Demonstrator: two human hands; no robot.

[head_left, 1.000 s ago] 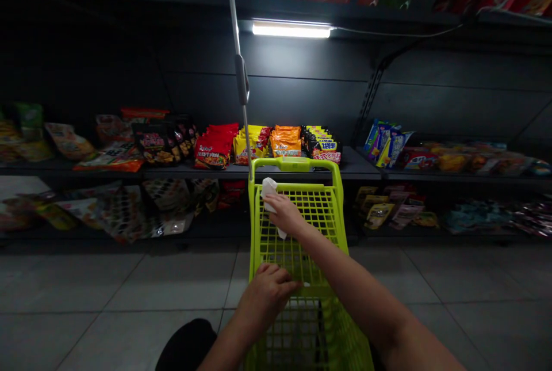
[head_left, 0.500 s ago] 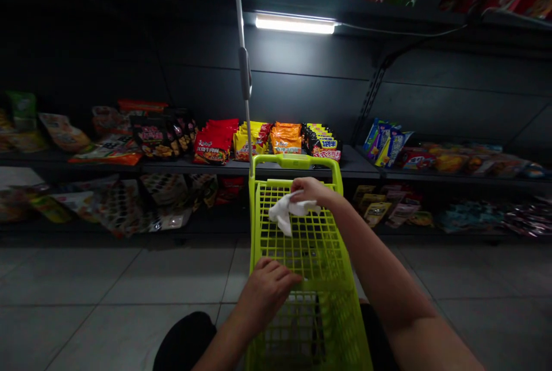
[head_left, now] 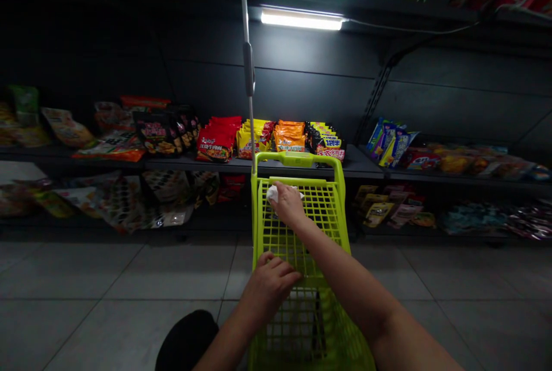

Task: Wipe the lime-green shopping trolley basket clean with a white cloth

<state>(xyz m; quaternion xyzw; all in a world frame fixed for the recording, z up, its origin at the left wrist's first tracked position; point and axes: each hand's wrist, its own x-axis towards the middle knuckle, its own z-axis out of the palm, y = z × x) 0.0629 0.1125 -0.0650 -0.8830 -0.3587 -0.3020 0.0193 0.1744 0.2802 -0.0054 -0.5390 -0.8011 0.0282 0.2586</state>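
Note:
A lime-green plastic shopping basket (head_left: 341,233) with a grid of openings stands upright in front of me, its handle towards the shelf. With my right hand (head_left: 288,204) I hold a crumpled white tissue (head_left: 272,193) against the grid near its upper left part. Much of the tissue is covered by my fingers. Lower down, my left hand (head_left: 276,282) grips the crossbar in the middle of the basket, fingers curled over it. A thin grey metal pole (head_left: 249,69) rises along the basket's left side.
Behind the basket runs a dark shelf (head_left: 362,167) with red, yellow, orange and black noodle packets (head_left: 218,141). More snack bags (head_left: 161,132) lie to the left, blue and purple packs (head_left: 390,142) to the right. A lit tube lamp (head_left: 302,19) hangs above. The floor (head_left: 125,279) is tiled.
My right hand has moved left and slightly down with the tissue, which hung loose and is now bunched against the grid. My left hand stays on the crossbar.

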